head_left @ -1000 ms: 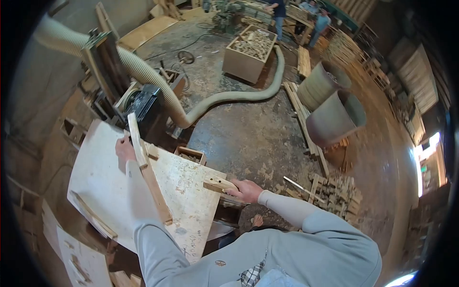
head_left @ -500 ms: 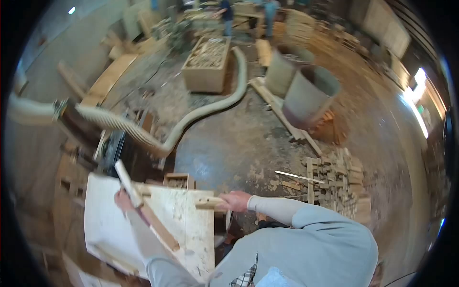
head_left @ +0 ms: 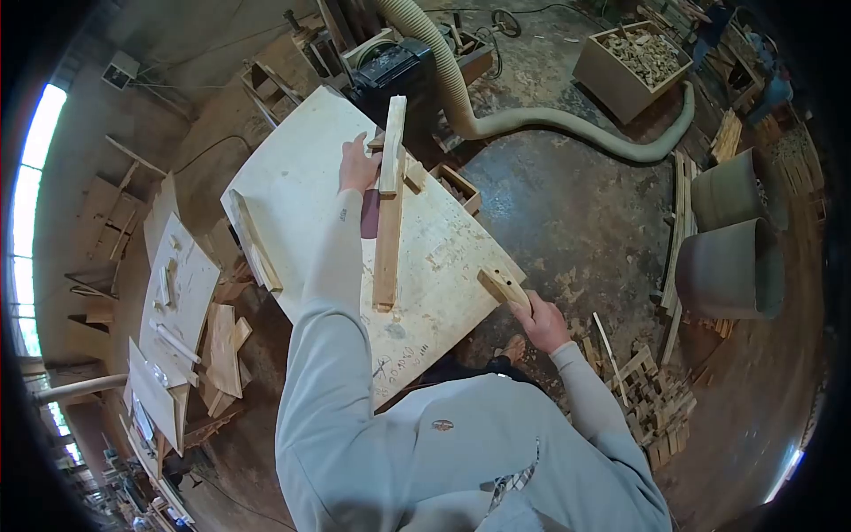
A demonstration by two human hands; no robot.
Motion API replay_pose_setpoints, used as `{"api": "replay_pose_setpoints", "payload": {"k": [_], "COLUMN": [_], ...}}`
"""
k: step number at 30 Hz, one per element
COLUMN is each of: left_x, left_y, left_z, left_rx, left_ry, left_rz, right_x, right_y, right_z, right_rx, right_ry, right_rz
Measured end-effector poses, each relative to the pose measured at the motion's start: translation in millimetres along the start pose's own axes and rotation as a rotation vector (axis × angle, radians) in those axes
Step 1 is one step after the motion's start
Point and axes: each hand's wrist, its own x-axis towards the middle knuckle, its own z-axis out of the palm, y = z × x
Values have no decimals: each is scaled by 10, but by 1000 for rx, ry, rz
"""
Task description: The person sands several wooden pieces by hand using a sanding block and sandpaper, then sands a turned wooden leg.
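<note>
Plywood board (head_left: pixel 292 177) serves as the bench, a stop strip (head_left: pixel 254 241) near its left edge. Left hand (head_left: pixel 358 166) wraps around the upper end of a pale slat (head_left: pixel 392 142), pressing it against the long guide batten (head_left: pixel 387 239). Right hand (head_left: pixel 542 321), fingers closed, grips a short drilled block (head_left: pixel 503 287) at the board's right corner, ready

The person wore a light grey long-sleeved top (head_left: pixel 390 443) with a small round chest emblem (head_left: pixel 441 425); checked fabric (head_left: pixel 510 483) showed at 6 o'clock.

Workshop: dusty concrete floor (head_left: pixel 567 204), bright window (head_left: pixel 31 160) at left, dust hose (head_left: pixel 532 120), scrap crate (head_left: pixel 631 60).
</note>
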Motion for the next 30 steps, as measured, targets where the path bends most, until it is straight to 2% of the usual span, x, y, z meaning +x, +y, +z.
{"api": "replay_pose_setpoints", "payload": {"k": [2, 6, 8, 12, 15, 17, 19, 20, 21, 22, 23, 25, 26, 27, 29, 30], "left_x": [132, 346, 475, 545, 530, 525, 464, 475, 391, 213, 70, -253, -544, -679, -1267, -1498], "left_y": [61, 12, 14, -36, -209, -481, -392, -397, -283, 50, 316, 722, 1107, 1154, 1615, 1793], "left_z": [-66, -184, -217, -207, -117, 12, 55, 119, 3, -207, -233, -214, -218, 73, 137, 228], "left_rx": [100, 181, 226, 164, 10, -47, -507, -574, -688, -669, -758, -610, -829, -788, -705, -625], "left_ry": [-230, -296, -399, -374, -276, -140, -112, -91, -63, -40, -35, -194, -348, -390, -601, -755], "left_rz": [72, 190, 254, 307, 403, 509, 288, 149, 160, 149, 229, 284, 314, 545, 698, 701], "right_x": [37, 47, 56, 85, 106, 138, 192, 195, 207, 218, 228, 247, 220, 226, 198, 203], "right_y": [25, -67, -50, -20, -54, -62, 21, 26, 5, 4, 39, 96, 87, 80, 37, 48], "right_z": [47, 39, 83, 130, 124, 124, 157, 136, 131, 115, 106, 133, 111, 46, -75, -126], "right_rx": [-4, 23, 48, 56, 21, 2, -35, -34, -40, -47, -42, -47, -46, 26, 226, 224], "right_ry": [18, -26, -8, -4, 14, 23, 24, 80, 51, 21, 78, 210, 252, 269, 335, 367], "right_rz": [-17, 21, 23, 31, 25, 31, 45, 76, 46, 17, 46, -92, -74, -31, 49, 43]}}
